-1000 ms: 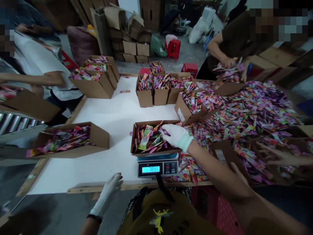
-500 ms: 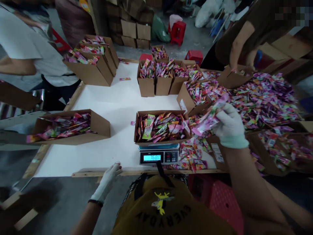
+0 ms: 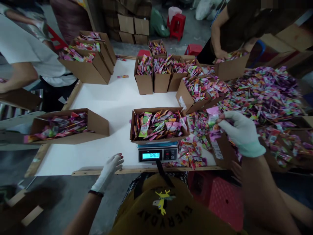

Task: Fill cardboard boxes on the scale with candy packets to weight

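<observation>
My right hand [image 3: 238,130], in a white glove, pinches a pink candy packet [image 3: 213,117] above the loose packets right of the scale. My left hand [image 3: 111,169], gloved with bare fingertips, hovers over the table's front edge with its fingers apart and nothing in them. In the middle, an open cardboard box [image 3: 160,141] full of packets rests on the digital scale [image 3: 157,154], whose display is lit. A green packet [image 3: 145,125] lies on top of that box's contents.
Filled boxes stand at the left [image 3: 99,125], back left [image 3: 85,70] and back middle [image 3: 161,82]. A large packet pile [image 3: 266,94] covers the right side. Two people work at the back right and left. A red stool [image 3: 226,202] is below the table.
My right hand has moved right, and the packet bunch with it now looks smaller. My left hand has risen slightly. The person at the back right has turned a box, now showing packets.
</observation>
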`<state>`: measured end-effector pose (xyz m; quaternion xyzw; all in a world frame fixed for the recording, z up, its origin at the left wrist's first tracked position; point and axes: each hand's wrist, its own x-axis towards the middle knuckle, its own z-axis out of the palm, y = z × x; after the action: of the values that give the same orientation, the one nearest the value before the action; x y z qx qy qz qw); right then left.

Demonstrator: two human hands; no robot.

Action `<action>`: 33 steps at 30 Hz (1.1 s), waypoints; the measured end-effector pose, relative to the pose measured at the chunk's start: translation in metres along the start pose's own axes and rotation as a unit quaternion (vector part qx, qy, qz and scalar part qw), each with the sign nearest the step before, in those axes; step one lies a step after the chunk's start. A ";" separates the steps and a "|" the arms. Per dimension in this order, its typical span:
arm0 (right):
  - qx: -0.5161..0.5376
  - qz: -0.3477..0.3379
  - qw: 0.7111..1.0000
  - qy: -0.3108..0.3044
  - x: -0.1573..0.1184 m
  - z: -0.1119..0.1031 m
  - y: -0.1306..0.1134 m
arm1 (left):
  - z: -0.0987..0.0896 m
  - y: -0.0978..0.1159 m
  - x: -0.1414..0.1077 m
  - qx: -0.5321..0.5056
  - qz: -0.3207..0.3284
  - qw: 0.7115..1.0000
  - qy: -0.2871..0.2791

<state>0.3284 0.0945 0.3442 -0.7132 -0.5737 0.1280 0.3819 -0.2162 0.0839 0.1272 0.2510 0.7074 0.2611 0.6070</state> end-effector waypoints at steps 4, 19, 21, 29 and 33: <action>0.001 -0.070 0.997 -0.030 0.013 0.012 -0.053 | 0.004 -0.010 0.000 -0.007 0.002 1.000 -0.003; 0.035 -0.150 0.981 -0.123 0.044 0.045 -0.093 | -0.002 -0.023 -0.020 -0.041 -0.023 0.997 0.065; -0.012 -0.123 0.986 -0.109 0.043 0.030 -0.069 | -0.002 -0.009 -0.021 -0.067 -0.011 0.995 0.068; -0.070 -0.027 0.974 -0.214 0.028 0.048 0.012 | 0.051 0.161 -0.057 0.004 0.216 0.976 0.005; -0.012 -0.032 0.962 -0.270 0.009 0.111 -0.020 | 0.080 0.189 -0.068 0.094 0.096 0.977 -0.167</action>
<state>0.2475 0.1481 0.2854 -0.6386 -0.6791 0.2962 0.2080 -0.1210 0.1828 0.2934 0.4139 0.5898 0.2054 0.6623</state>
